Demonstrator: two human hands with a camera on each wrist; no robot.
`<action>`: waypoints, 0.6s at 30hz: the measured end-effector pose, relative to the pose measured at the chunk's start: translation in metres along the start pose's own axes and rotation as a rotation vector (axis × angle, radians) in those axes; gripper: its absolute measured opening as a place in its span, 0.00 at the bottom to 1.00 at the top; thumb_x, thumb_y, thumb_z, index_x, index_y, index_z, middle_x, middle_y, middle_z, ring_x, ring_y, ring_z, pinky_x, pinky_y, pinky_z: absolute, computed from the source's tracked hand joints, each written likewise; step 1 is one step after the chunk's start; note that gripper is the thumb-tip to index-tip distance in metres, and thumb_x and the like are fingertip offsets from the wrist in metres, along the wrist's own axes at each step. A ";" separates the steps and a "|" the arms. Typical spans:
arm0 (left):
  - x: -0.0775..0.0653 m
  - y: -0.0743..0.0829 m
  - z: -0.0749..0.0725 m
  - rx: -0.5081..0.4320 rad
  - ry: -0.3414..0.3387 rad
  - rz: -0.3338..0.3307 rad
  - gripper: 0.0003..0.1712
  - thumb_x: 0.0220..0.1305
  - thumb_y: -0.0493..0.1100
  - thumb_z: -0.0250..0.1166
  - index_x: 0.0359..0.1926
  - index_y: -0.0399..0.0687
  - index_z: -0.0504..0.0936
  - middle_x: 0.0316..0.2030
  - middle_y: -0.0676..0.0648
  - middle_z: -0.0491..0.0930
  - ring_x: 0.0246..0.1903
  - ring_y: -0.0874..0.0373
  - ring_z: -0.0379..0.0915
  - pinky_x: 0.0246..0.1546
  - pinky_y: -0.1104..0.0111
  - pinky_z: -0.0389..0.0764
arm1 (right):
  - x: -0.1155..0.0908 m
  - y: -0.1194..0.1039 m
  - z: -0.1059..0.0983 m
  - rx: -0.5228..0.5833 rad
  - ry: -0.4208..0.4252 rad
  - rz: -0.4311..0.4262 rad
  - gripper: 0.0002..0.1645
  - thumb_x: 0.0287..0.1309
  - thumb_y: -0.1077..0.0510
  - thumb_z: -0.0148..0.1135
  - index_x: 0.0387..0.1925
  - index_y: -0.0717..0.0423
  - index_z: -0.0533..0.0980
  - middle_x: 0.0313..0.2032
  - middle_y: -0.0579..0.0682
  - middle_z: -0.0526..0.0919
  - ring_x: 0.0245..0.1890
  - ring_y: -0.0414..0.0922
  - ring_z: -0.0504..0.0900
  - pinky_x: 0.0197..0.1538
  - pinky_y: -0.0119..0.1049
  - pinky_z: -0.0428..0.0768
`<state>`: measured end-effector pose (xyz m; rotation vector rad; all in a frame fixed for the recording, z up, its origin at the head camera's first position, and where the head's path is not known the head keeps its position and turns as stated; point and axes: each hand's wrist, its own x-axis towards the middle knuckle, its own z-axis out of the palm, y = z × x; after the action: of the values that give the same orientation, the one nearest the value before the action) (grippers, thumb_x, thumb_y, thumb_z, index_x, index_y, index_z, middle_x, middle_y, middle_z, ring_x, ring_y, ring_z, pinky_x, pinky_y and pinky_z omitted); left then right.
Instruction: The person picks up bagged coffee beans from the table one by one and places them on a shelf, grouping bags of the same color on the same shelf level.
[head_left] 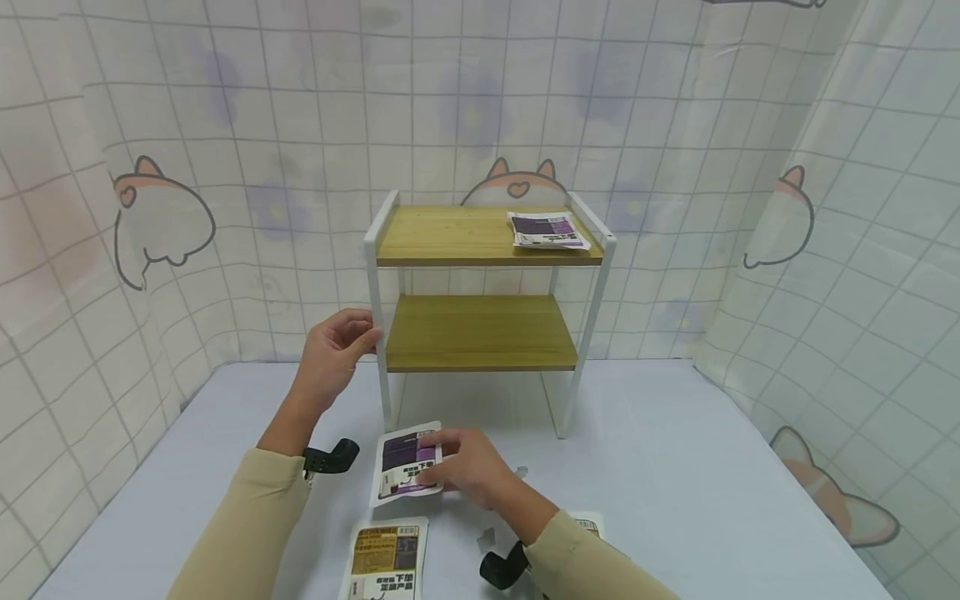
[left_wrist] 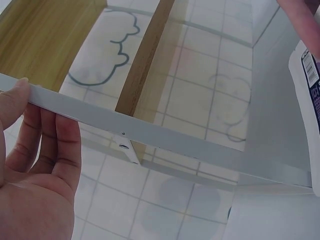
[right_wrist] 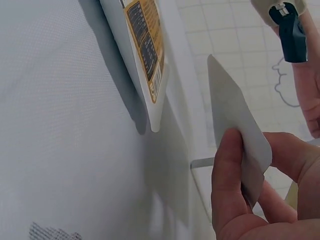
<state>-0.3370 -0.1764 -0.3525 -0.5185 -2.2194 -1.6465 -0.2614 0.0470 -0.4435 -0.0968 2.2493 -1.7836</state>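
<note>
A small two-tier shelf (head_left: 480, 333) with white metal sides and wooden boards stands on the table. My left hand (head_left: 337, 350) grips its front left upright, thumb on one side and fingers behind, as the left wrist view shows. My right hand (head_left: 472, 467) pinches a purple-and-white packet (head_left: 397, 475) by its right edge, in front of the shelf's left foot. Seen edge-on in the right wrist view, the packet (right_wrist: 237, 120) is tilted off the table. Another purple-and-white packet (head_left: 551, 231) lies on the top board's right side.
A yellow-and-white packet (head_left: 386, 558) lies at the table's front, left of my right forearm. A further packet (head_left: 590, 522) is partly hidden behind that forearm. Cloth with a grid pattern (head_left: 300, 125) hangs behind the table and at both sides.
</note>
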 end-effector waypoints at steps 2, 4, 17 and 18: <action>0.000 0.001 0.000 0.000 0.002 0.002 0.19 0.71 0.50 0.66 0.56 0.45 0.81 0.45 0.47 0.86 0.44 0.61 0.83 0.49 0.76 0.82 | -0.002 -0.001 -0.001 0.018 -0.003 -0.002 0.31 0.43 0.70 0.81 0.52 0.51 0.86 0.50 0.54 0.82 0.42 0.47 0.83 0.43 0.41 0.89; 0.000 0.001 0.000 -0.004 0.001 0.001 0.18 0.71 0.49 0.66 0.56 0.45 0.81 0.45 0.45 0.86 0.44 0.61 0.83 0.49 0.76 0.82 | -0.004 -0.002 -0.002 0.041 -0.010 -0.003 0.31 0.43 0.70 0.80 0.53 0.52 0.85 0.52 0.55 0.81 0.42 0.48 0.84 0.43 0.42 0.89; 0.000 0.001 0.001 0.007 0.006 0.000 0.19 0.72 0.50 0.66 0.56 0.45 0.81 0.50 0.34 0.84 0.43 0.61 0.84 0.50 0.74 0.83 | -0.011 -0.010 -0.008 0.097 0.018 -0.019 0.31 0.45 0.68 0.80 0.54 0.47 0.85 0.55 0.55 0.81 0.43 0.48 0.84 0.44 0.39 0.88; 0.000 0.001 0.000 0.009 0.006 -0.001 0.19 0.72 0.50 0.66 0.56 0.45 0.81 0.50 0.35 0.84 0.43 0.62 0.84 0.50 0.73 0.83 | -0.012 -0.011 -0.009 0.096 0.022 -0.019 0.31 0.46 0.68 0.80 0.54 0.46 0.85 0.55 0.55 0.81 0.43 0.48 0.84 0.44 0.39 0.88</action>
<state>-0.3363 -0.1757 -0.3521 -0.5094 -2.2217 -1.6351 -0.2538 0.0551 -0.4289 -0.0801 2.1803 -1.9078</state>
